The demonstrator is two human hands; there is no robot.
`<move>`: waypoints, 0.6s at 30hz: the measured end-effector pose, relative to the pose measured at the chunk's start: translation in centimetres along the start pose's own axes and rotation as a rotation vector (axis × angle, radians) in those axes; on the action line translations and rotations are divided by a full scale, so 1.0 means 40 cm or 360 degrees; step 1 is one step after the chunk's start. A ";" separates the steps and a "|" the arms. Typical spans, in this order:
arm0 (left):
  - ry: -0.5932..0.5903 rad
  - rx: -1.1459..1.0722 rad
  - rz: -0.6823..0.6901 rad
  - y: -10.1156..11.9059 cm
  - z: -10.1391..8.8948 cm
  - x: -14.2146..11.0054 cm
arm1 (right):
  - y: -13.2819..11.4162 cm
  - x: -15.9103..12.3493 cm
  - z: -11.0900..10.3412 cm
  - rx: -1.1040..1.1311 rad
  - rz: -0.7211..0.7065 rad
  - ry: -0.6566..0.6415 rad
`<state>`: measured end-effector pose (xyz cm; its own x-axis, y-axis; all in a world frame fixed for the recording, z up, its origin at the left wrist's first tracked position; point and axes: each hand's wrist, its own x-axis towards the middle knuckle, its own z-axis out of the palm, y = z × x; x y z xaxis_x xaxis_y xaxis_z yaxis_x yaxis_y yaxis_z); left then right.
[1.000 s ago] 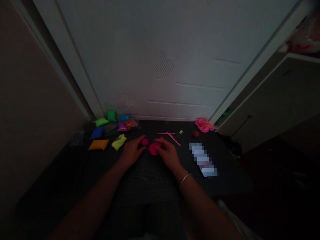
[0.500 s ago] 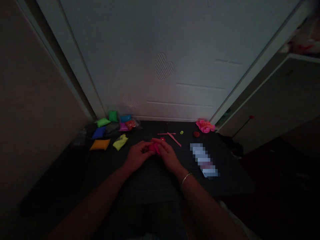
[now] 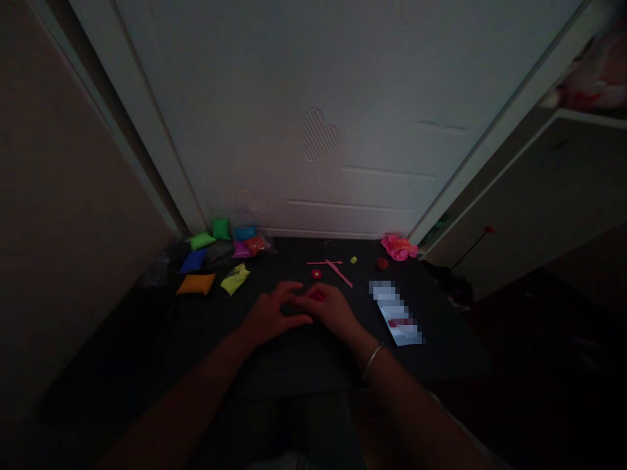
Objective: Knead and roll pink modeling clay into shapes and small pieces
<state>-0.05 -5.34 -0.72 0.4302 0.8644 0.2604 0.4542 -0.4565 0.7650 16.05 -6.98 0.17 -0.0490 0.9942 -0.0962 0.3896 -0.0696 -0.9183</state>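
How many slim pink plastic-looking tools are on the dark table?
2. One thin, straight pink stick lies beyond the small round pink piece with a pale centre; one flatter pink blade slants right of that piece. The hands might hide another.

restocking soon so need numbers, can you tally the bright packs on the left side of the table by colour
green packs: 2
blue packs: 2
purple pack: 1
red pack: 1
orange pack: 1
yellow pack: 1
total: 8

On the table, packets lie left of the hands, tools behind, a phone right.
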 end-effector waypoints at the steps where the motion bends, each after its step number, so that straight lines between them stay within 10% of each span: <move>1: 0.0041 -0.0051 0.0012 -0.002 -0.006 0.001 | 0.001 -0.004 -0.006 -0.0100 -0.0028 0.0062; 7: 0.0267 -0.0118 -0.0085 0.006 -0.006 0.024 | -0.002 -0.049 -0.006 -0.1107 -0.0465 0.0195; 18: -0.0236 0.0711 0.0031 -0.056 0.044 -0.093 | 0.022 -0.158 0.103 -0.1408 -0.0711 0.0122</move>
<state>-1.29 -7.91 -4.43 0.5341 0.8300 0.1605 0.7220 -0.5467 0.4241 12.90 -13.66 -1.63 -0.3112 0.9188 0.2426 0.8971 0.3683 -0.2440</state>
